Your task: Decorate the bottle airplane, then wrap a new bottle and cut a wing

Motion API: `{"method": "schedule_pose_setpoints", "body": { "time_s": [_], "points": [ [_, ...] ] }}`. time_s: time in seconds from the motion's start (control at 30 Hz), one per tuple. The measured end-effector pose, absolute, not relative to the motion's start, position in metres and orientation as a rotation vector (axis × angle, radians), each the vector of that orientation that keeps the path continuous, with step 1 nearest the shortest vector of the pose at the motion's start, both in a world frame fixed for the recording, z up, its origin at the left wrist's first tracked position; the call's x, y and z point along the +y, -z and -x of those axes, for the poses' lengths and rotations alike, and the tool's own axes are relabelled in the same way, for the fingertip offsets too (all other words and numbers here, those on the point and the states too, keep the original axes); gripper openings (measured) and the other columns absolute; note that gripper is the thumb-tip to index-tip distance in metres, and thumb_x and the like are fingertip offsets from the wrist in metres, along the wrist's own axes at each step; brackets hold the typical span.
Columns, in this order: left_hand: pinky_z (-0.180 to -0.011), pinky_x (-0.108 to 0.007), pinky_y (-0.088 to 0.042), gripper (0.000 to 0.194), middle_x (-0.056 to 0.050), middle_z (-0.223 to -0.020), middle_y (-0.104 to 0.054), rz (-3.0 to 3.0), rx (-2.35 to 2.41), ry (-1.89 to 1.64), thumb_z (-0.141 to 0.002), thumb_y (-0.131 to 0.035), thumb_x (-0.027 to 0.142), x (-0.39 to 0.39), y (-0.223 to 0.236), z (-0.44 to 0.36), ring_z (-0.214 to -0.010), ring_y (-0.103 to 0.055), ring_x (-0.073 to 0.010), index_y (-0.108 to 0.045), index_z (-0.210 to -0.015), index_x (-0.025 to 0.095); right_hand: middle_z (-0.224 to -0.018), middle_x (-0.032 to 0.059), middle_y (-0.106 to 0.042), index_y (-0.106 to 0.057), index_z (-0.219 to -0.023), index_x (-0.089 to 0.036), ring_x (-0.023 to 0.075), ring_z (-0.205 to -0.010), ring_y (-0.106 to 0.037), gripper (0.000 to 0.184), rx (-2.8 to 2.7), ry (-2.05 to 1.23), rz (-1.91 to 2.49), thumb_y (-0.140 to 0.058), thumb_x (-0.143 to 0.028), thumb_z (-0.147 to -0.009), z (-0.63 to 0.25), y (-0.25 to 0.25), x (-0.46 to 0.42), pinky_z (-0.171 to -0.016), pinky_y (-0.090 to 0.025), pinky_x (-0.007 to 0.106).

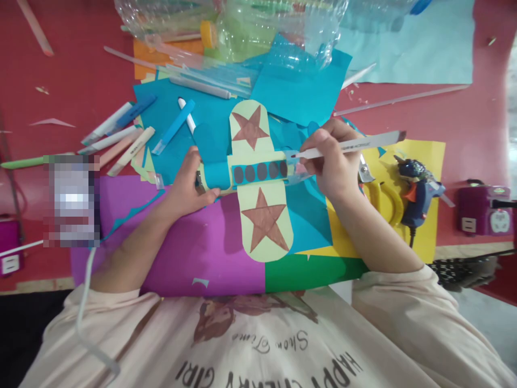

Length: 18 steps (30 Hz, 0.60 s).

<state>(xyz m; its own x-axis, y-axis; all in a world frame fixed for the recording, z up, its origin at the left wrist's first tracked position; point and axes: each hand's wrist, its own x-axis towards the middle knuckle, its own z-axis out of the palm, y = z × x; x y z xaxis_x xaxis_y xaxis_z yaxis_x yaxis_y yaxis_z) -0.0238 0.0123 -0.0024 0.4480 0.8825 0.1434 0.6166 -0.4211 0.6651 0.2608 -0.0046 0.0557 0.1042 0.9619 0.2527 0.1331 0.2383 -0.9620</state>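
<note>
A toy plane (pixel 260 173) made of paper lies crosswise in front of me. It has pale yellow wings with a brown star on each, and a blue body strip with a row of several dark round spots. My left hand (pixel 186 186) grips its left end between thumb and fingers, by an upright blue paper fin (pixel 212 141). In my right hand (pixel 337 161) is a white marker (pixel 371 142), pinched between thumb and fingers. The marker's dark tip points left, close to the clear plastic right end of the plane; whether it touches cannot be told.
Yellow-handled scissors (pixel 382 199) and a blue glue gun (pixel 418 199) lie at the right. Several markers (pixel 133 148) are scattered at the left, near a pixelated device (pixel 71 200). Clear plastic bottles (pixel 278 32) stand at the back. Coloured paper sheets (pixel 181 248) cover the red table (pixel 24 118).
</note>
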Motion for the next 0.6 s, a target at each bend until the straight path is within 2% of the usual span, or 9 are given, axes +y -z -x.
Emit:
{"method": "schedule_pose_setpoints", "body": {
  "time_s": [0.1,0.2,0.3,0.37,0.47,0.6],
  "points": [
    [-0.093,-0.054,-0.05,0.055,-0.01,-0.118,-0.053,-2.187,1.146,-0.676,-0.075,-0.057,0.062,0.014,-0.006,0.017,-0.114,-0.054,-0.0327,-0.043,-0.113,0.025,-0.043,-0.0057,-0.044,-0.05,-0.057,-0.024,0.0067,-0.033,-0.03,0.044,-1.227,-0.868,1.095,-0.059,-0.059,-0.081,-0.262,-0.062,-0.003,-0.032,-0.02,0.027],
    [-0.092,-0.05,-0.052,0.048,-0.009,-0.117,-0.052,-2.175,1.194,-0.701,-0.074,-0.061,0.057,0.011,-0.009,0.007,-0.115,-0.053,-0.0327,-0.044,-0.106,0.025,-0.041,-0.0067,-0.044,-0.056,-0.06,-0.024,0.0069,-0.033,-0.031,0.035,-1.22,-0.818,1.043,-0.07,-0.052,-0.075,-0.266,-0.074,0.0,-0.033,-0.02,0.027],
    [-0.089,-0.046,-0.053,0.047,-0.009,-0.12,-0.051,-2.144,1.198,-0.693,-0.074,-0.064,0.048,0.007,-0.013,-0.007,-0.117,-0.052,-0.0319,-0.042,-0.109,0.025,-0.047,-0.0051,-0.053,-0.065,-0.066,-0.025,0.0075,-0.035,-0.039,0.028,-1.237,-0.858,1.052,-0.074,-0.05,-0.071,-0.272,-0.089,0.003,-0.032,-0.024,0.027],
    [-0.091,-0.046,-0.053,0.044,-0.009,-0.12,-0.052,-2.127,1.173,-0.687,-0.079,-0.061,0.041,0.004,-0.017,-0.017,-0.115,-0.054,-0.0295,-0.04,-0.114,0.026,-0.052,-0.003,-0.058,-0.069,-0.068,-0.023,0.008,-0.038,-0.047,0.03,-1.27,-0.904,1.072,-0.07,-0.053,-0.074,-0.274,-0.098,0.006,-0.033,-0.029,0.026],
    [-0.095,-0.046,-0.05,0.044,-0.01,-0.126,-0.05,-2.125,1.163,-0.678,-0.081,-0.06,0.036,0.004,-0.021,-0.033,-0.122,-0.05,-0.0294,-0.037,-0.117,0.025,-0.053,-0.0032,-0.059,-0.067,-0.065,-0.021,0.0067,-0.037,-0.048,0.028,-1.345,-0.978,1.123,-0.069,-0.047,-0.076,-0.269,-0.108,0.009,-0.034,-0.032,0.024],
    [-0.1,-0.047,-0.047,0.046,-0.012,-0.131,-0.049,-2.154,1.128,-0.683,-0.083,-0.06,0.039,0.007,-0.02,-0.05,-0.127,-0.047,-0.0292,-0.036,-0.119,0.025,-0.053,-0.0056,-0.056,-0.055,-0.065,-0.022,0.0057,-0.039,-0.049,0.025,-1.468,-1.091,1.156,-0.069,-0.04,-0.076,-0.254,-0.106,0.012,-0.037,-0.037,0.021]
  ]
}}
